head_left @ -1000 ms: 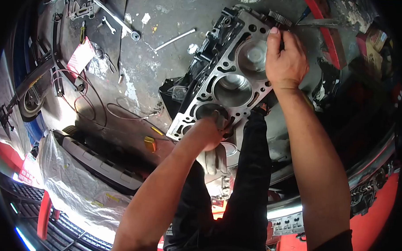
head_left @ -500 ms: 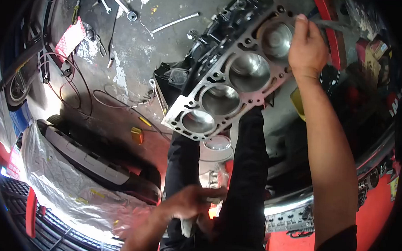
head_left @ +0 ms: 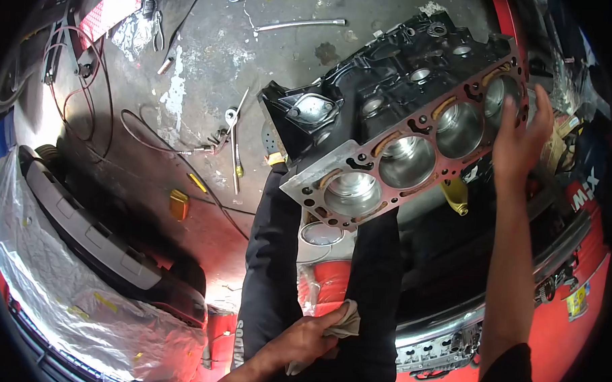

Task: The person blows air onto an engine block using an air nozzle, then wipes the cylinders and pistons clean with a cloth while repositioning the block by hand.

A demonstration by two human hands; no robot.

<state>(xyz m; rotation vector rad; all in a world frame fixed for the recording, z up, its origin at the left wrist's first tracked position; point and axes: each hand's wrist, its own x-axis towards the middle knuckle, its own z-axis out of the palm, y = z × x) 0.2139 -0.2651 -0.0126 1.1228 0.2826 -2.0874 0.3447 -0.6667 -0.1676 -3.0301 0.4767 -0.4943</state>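
Observation:
A black engine block point(head_left: 391, 79) is tilted, its flat metal top face point(head_left: 371, 149) with several round cylinder bores turned toward me. At the block's right end, my right hand point(head_left: 520, 141) rests against the face and edge near the last bore, fingers spread. My left hand point(head_left: 307, 339) is low between my legs, closed around a crumpled light cloth point(head_left: 345, 320), apart from the block. Below the block's lower edge a round, shiny dish point(head_left: 322, 234) shows between my knees.
On the floor lie a long metal bar point(head_left: 302, 24), a wrench point(head_left: 234, 151), a hose point(head_left: 136, 134) and an orange box point(head_left: 179, 205). A plastic-covered bumper point(head_left: 102, 231) is at left. Yellow part point(head_left: 456, 196) stands right of my legs.
The engine block has tipped and turned, so its black side shows more. My left hand left the bore and moved down toward me with the cloth. My right hand moved right and down with the block.

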